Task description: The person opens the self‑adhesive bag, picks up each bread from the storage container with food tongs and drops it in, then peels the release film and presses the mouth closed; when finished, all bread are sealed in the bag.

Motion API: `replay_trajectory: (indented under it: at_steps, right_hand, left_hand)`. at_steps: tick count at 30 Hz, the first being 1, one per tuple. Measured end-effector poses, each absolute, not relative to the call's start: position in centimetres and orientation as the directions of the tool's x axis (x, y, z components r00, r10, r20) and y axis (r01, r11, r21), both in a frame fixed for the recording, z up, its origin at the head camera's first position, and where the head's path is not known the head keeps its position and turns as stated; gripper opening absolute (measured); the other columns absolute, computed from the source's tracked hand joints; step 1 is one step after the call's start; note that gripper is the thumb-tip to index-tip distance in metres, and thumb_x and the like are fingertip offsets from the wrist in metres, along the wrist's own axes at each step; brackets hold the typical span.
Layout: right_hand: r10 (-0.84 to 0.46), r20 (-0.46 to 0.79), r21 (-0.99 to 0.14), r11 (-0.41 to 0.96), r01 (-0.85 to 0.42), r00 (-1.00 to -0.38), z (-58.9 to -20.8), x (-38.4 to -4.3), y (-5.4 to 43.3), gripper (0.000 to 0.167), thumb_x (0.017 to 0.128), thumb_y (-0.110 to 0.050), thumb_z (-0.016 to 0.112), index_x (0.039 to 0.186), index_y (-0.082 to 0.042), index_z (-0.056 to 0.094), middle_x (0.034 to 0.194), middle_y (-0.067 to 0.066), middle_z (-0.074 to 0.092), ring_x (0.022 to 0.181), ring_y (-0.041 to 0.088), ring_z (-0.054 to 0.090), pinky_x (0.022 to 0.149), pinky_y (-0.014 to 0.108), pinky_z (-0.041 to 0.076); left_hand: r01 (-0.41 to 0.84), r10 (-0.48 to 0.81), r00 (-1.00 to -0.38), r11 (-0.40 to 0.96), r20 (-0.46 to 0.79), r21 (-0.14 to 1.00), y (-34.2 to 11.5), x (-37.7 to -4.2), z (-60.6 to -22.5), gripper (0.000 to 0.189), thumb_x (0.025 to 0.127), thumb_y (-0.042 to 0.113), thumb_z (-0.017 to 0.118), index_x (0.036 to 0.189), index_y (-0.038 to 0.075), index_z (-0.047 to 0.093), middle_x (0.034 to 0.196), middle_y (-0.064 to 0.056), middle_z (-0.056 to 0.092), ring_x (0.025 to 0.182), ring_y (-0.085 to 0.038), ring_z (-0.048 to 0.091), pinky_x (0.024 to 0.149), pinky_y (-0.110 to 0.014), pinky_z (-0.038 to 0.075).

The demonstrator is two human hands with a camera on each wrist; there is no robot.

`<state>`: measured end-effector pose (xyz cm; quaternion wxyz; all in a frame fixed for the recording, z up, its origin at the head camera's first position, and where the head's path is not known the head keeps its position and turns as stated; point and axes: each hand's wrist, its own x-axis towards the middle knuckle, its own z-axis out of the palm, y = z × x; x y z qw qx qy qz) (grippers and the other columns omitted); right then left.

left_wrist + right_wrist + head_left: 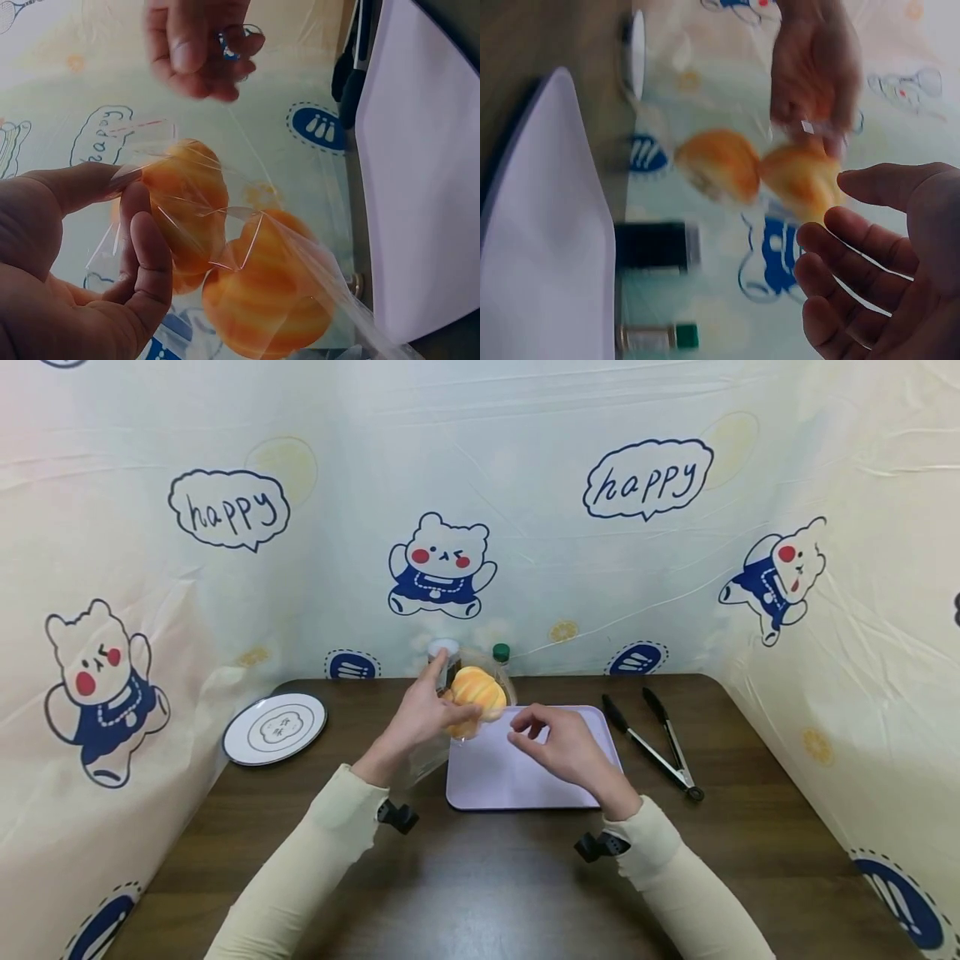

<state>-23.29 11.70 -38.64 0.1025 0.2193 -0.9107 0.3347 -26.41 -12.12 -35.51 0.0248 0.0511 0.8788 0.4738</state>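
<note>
My left hand (411, 720) pinches a clear plastic bag (319, 262) between thumb and fingers, holding it up over the left part of the lilac tray (517, 781). Inside the bag are golden striped bread rolls (480, 691); in the left wrist view one roll (196, 210) sits close to the fingertips and another (270, 292) hangs lower. To the right of the bag, above the tray, is my right hand (564, 745). Its fingers are loosely bent with nothing between them, and a gap separates them from the bag in the head view.
Black-handled tongs (660, 750) lie to the right of the tray. A white plate (258, 745) with a dark rim is at the back left. Behind the bag stand a dark jar (651, 246) with a light lid and a small green-capped bottle (501, 652), near the patterned curtain.
</note>
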Motion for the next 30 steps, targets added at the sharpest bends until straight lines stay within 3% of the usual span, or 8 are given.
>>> replay_trajectory:
  at_steps: [8,15,22,30]
  right_hand:
    - [-0.24,0.396,-0.572,0.691,-0.442,-0.886,-39.1,-23.2,8.9,0.028,0.087,-0.046,0.075,0.097,-0.02,0.076,0.084,-0.009,0.073,0.073,0.007,0.064,0.06,0.025,0.049]
    - [-0.191,0.49,-0.531,0.708,-0.465,-0.851,-39.4,-23.4,8.1,0.022,0.088,-0.044,0.074,0.09,-0.022,0.077,0.077,-0.008,0.073,0.069,0.009,0.066,0.056,0.024,0.045]
    - [-0.182,0.567,-0.495,0.705,-0.508,-0.804,-39.6,-23.7,8.1,0.015,0.091,-0.032,0.073,0.09,-0.019,0.078,0.08,-0.006,0.077,0.07,0.011,0.07,0.057,0.027,0.05]
    - [-0.104,0.581,-0.637,0.56,-0.53,-0.807,-39.5,-24.3,8.8,0.01,0.092,-0.019,0.073,0.095,-0.009,0.075,0.086,0.005,0.077,0.075,0.016,0.074,0.068,0.034,0.061]
  left_hand:
    - [0.086,0.102,-0.994,0.511,0.039,0.855,-11.2,-26.1,-35.5,0.111,0.08,0.04,0.083,0.162,0.027,0.009,0.166,-0.01,0.02,0.088,-0.023,0.066,0.09,-0.039,0.059]
    - [0.113,0.11,-0.991,0.468,0.069,0.877,-10.5,-26.0,-35.5,0.11,0.081,0.037,0.083,0.162,0.026,0.009,0.167,-0.006,0.02,0.075,-0.019,0.068,0.076,-0.03,0.06]
    - [0.122,0.106,-0.991,0.458,0.082,0.881,-10.2,-26.0,-35.5,0.106,0.082,0.032,0.082,0.162,0.023,0.012,0.166,-0.004,0.024,0.084,-0.017,0.073,0.086,-0.036,0.06]
    - [0.091,0.133,-0.99,0.325,0.05,0.941,-10.2,-25.6,-35.3,0.095,0.089,0.03,0.075,0.161,0.025,0.013,0.168,0.001,0.016,0.105,-0.022,0.073,0.093,-0.039,0.058]
